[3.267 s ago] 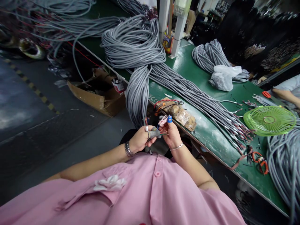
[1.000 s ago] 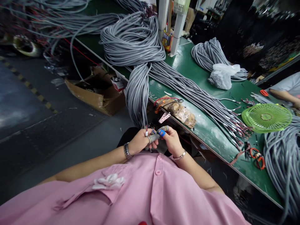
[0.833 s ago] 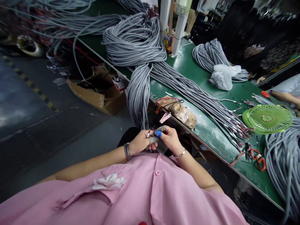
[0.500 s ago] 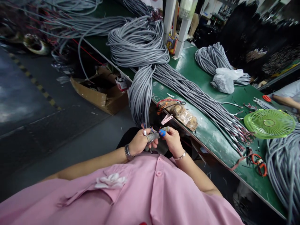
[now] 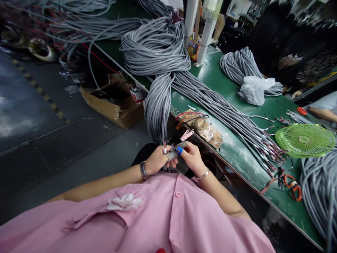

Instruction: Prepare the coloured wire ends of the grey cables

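Observation:
My left hand [image 5: 157, 160] is closed on a grey cable's end, its thumb and finger wrapped in worn grey tape. A cable end with a white band [image 5: 165, 149] and bare coloured wires stands up beside that hand. Fine coloured wires [image 5: 173, 147] rise between my fingertips. My right hand [image 5: 193, 158], with blue on the thumb and tape on the index finger, pinches at these wires; its grip is partly hidden. Just above my hands hangs a bundle of grey cables [image 5: 158, 105] over the table edge.
The green table [image 5: 207, 73] carries coiled grey cables [image 5: 155, 45], a row of stripped cable ends [image 5: 265, 147], a green fan [image 5: 305, 140], orange-handled scissors [image 5: 293, 186] and a taped block [image 5: 204, 128]. A pink clip [image 5: 187, 135] is at the edge. Left stands a cardboard box [image 5: 105, 105]. Another person's arm [image 5: 323, 113] shows far right.
My fingertips have shifted slightly: the right index finger now lies further left over the wires, closer to the left fingers. The banded cable end stands more upright. The camera view moved slightly.

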Demonstrator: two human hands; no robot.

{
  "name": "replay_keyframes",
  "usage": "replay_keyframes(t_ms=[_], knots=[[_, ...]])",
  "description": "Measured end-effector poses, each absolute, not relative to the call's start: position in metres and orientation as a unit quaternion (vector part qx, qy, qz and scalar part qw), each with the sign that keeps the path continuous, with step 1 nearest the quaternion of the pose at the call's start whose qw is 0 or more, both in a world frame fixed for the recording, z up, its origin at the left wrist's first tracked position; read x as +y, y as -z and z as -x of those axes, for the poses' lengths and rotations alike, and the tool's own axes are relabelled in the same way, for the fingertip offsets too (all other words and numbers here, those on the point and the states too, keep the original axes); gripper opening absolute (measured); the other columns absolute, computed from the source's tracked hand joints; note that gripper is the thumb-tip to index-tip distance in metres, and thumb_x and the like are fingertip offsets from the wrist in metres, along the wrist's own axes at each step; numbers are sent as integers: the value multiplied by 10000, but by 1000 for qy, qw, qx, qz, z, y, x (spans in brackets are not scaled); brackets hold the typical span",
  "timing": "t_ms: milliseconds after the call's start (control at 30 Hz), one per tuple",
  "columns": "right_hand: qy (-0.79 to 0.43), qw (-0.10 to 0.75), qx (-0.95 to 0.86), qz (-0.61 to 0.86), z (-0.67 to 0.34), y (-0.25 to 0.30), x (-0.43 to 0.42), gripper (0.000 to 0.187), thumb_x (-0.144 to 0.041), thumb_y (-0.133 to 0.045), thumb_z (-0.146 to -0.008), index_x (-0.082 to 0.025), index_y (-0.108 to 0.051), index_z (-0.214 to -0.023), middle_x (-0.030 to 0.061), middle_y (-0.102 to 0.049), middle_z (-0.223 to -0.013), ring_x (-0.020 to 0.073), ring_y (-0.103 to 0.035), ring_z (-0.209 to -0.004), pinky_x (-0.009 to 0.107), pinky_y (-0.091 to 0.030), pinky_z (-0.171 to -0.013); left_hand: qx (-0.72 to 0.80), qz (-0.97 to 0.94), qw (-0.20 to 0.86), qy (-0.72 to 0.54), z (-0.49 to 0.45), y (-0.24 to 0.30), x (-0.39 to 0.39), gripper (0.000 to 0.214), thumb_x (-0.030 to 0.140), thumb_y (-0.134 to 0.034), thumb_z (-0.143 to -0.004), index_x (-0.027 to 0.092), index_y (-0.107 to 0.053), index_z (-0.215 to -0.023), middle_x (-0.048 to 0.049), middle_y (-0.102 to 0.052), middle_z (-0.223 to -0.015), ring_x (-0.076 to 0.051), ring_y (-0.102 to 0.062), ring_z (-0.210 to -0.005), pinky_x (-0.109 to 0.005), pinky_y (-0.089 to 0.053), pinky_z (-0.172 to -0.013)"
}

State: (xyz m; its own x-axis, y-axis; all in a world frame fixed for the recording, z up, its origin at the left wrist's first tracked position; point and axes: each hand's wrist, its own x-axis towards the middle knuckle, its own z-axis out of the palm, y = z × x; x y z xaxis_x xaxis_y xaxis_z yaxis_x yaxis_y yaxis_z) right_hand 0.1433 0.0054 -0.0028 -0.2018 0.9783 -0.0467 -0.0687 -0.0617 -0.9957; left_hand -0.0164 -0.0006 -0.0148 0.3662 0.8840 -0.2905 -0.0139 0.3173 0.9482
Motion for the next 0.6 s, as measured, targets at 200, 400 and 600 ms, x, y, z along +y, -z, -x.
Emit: replay_keyframes(t_ms=[200,400,600], knots=[[-573,476,-470,473,-137,7,5,193,-370,-669,-795,-184,-617,-786,-28,-572,-662,96,-475,-569,236,-399,-552,454,-443,676,-375,14,15,1,212,287,-615,-797,125,-616,-661,-46,-657,-548,-130,-604,-439,-192,-367,-364],[-622,482,-413,459,-140,10,1,234,-403,-690,-776,-187,-655,-860,-12,-588,-707,91,-480,-569,245,-411,-563,442,-376,696,-423,14,18,1,169,283,-641,-777,129,-612,-714,-38,-668,-596,-131,-613,-451,-191,-351,-359],[-612,480,-416,472,-140,5,0,211,-350,-728,-730,-182,-638,-821,-10,-600,-719,97,-495,-590,237,-412,-551,441,-371,696,-428,14,20,0,182,301,-645,-786,133,-604,-729,-37,-670,-608,-135,-619,-458,-191,-353,-355]])
